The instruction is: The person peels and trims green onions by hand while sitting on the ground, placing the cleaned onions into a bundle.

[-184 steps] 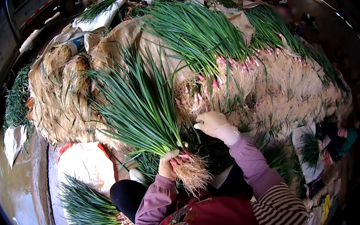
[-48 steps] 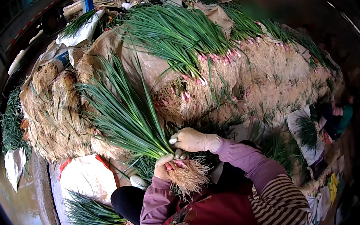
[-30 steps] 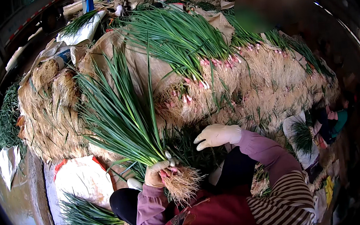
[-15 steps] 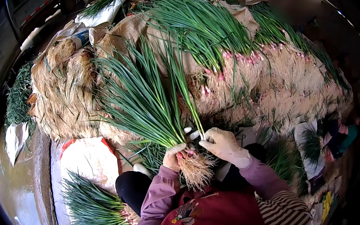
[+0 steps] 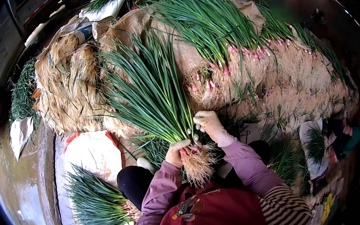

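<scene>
Left hand (image 5: 177, 152), in a pale glove: closed firmly round a bundle of long green spring onions with pink bulbs and straw-coloured roots (image 5: 153, 86), gripping just above the bulbs. Forearm in its mauve sleeve (image 5: 163, 182) slants up and inward from the lower edge of view; elbow low, wrist near my middle.

Right hand (image 5: 210, 124), same pale glove: slightly higher, back of hand upward, fingers half curled toward the left. Fingertips lie at the rightmost stalks of my bundle; cannot tell whether they pinch one or merely touch. Forearm angles up and left, elbow out wider.

Bundle sits in front of me, leaves fanning up and left across the near edge of the tan sackcloth (image 5: 187, 52); root tuft hangs down toward my maroon apron (image 5: 218, 207).

Toward the sackcloth's far right, more green onions with pink bulbs (image 5: 208, 21) lie on the rooty heap. Lower left, a white sack with red trim (image 5: 91, 148) carries another dark green bundle (image 5: 96, 204), roots at its right edge.
</scene>
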Action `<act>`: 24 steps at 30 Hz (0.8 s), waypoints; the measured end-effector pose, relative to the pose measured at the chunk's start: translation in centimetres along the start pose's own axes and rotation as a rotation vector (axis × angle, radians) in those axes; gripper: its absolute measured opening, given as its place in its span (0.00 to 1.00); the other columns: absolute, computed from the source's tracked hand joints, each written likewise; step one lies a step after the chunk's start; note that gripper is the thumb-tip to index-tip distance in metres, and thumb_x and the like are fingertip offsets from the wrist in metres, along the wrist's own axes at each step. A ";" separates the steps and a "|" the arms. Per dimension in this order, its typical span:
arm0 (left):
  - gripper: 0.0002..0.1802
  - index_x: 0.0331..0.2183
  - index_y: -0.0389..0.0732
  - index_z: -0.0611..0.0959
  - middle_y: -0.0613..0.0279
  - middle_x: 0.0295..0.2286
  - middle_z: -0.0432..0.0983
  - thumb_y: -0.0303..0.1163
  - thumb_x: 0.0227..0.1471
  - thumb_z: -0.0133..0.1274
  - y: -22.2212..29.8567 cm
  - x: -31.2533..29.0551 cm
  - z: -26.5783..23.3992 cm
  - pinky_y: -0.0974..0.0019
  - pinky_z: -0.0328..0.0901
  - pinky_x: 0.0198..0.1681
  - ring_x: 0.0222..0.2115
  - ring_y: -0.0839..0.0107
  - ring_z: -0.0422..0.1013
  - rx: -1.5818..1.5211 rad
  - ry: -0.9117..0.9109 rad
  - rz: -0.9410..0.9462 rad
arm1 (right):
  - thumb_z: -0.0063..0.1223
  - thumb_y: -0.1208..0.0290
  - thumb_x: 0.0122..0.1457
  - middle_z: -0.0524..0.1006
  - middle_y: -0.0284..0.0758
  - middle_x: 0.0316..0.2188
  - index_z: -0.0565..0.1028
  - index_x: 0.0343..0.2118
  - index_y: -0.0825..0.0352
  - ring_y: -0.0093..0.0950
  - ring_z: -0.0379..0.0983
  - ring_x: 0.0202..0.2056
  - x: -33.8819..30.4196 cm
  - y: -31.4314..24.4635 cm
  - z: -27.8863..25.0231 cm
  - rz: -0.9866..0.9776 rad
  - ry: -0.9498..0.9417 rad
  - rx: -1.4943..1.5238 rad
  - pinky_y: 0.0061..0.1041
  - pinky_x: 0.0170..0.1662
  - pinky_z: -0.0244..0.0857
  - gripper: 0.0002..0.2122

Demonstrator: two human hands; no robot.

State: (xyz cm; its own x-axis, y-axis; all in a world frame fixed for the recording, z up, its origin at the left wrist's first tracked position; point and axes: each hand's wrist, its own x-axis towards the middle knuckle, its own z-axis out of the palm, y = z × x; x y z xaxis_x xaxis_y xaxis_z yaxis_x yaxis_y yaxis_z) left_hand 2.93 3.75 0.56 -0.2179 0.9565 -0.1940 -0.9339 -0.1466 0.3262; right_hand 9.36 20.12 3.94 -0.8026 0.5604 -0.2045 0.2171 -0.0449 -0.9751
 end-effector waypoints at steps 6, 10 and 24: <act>0.15 0.36 0.27 0.74 0.47 0.28 0.76 0.26 0.44 0.51 -1.2 0.2 -1.4 0.64 0.70 0.34 0.26 0.66 0.74 0.103 0.076 -0.071 | 0.50 0.70 0.44 0.74 0.43 0.21 0.73 0.21 0.67 0.41 0.73 0.25 -1.9 -1.9 0.1 -0.249 0.035 -1.286 0.38 0.30 0.66 0.06; 0.14 0.33 0.30 0.72 0.48 0.29 0.76 0.28 0.43 0.52 -1.4 0.8 -2.3 0.63 0.69 0.35 0.28 0.67 0.74 -0.008 0.016 -0.150 | 0.48 0.74 0.45 0.72 0.40 0.16 0.70 0.19 0.66 0.38 0.72 0.19 -0.5 -0.4 -0.5 -0.709 0.183 -1.294 0.33 0.22 0.66 0.03; 0.19 0.40 0.31 0.73 0.45 0.37 0.73 0.25 0.43 0.50 -1.4 -0.8 0.3 0.66 0.69 0.32 0.27 0.67 0.72 0.014 -0.015 0.051 | 0.51 0.72 0.54 0.72 0.29 0.18 0.75 0.29 0.72 0.15 0.63 0.16 -2.3 -2.0 -0.4 -0.105 -0.071 -0.126 0.18 0.17 0.57 0.07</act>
State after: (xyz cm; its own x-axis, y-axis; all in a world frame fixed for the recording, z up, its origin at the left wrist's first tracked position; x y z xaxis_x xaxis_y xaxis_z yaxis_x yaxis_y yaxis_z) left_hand 4.54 3.23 0.56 -0.2611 0.9516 -0.1624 -0.9174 -0.1922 0.3486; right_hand 11.05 19.26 6.40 -0.8605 0.4968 -0.1123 0.1947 0.1171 -0.9738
